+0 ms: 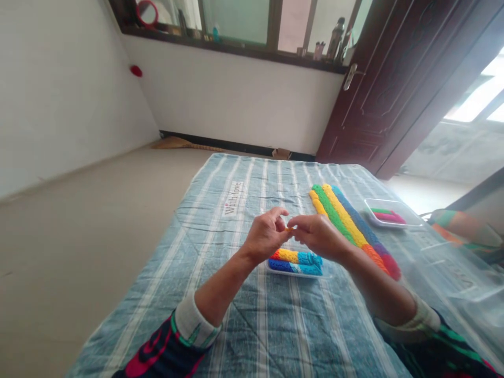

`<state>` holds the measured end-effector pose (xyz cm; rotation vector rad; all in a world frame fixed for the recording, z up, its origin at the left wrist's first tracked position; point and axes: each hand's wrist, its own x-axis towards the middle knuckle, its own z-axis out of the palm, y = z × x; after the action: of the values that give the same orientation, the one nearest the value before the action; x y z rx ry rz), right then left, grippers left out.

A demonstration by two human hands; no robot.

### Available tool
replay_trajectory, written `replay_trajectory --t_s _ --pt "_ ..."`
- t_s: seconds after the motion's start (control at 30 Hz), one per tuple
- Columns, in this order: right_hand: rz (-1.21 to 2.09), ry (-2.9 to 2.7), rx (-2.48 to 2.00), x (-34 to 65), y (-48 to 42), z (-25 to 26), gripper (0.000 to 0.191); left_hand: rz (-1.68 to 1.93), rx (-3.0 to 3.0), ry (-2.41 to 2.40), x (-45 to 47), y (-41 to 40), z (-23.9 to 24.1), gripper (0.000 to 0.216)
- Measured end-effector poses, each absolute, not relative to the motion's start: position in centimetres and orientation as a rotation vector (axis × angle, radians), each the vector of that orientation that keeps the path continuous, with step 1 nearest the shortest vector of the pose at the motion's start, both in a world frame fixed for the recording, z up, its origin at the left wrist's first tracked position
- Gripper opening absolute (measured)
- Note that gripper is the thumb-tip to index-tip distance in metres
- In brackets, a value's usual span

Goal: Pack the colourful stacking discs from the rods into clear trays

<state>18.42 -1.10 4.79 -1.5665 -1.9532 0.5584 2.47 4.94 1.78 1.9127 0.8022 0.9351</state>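
Note:
My left hand (pixel 268 231) and my right hand (pixel 317 236) meet over the bed, fingertips pinched together. Between them is a small yellow-orange piece (pixel 290 229), too small to name. Just beneath the hands lies a shallow clear plastic box (pixel 293 274), with bumpy-textured strips (pixel 289 256) in red, yellow and blue inside it. To the right, partly behind my right forearm, long strips of the same texture (pixel 334 210) lie side by side in yellow, green, blue and orange.
A striped blue-grey cover (pixel 244 299) spreads under everything. Another clear box (pixel 394 214) with pink and green pieces sits at the right, near blurred clear containers (pixel 460 278). Beyond stand a dark red door (pixel 394 79) and a windowsill (pixel 236 50) with bottles.

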Motion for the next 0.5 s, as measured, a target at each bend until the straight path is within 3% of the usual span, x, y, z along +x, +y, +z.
replay_trajectory --t_s 0.2,0.37,0.5 --pt "0.482 -2.091 -1.553 19.0 -0.6 4.8 0.016 0.773 1.947 0.739 2.2 5.6 2.0 0.038" --pt "0.103 -2.406 -1.661 18.9 0.2 4.0 0.020 0.573 2.065 0.849 0.5 7.0 3.1 0.036" --pt "-0.013 -2.720 -1.620 17.9 0.8 2.9 0.024 0.316 2.104 0.992 -0.6 7.9 3.0 0.027"
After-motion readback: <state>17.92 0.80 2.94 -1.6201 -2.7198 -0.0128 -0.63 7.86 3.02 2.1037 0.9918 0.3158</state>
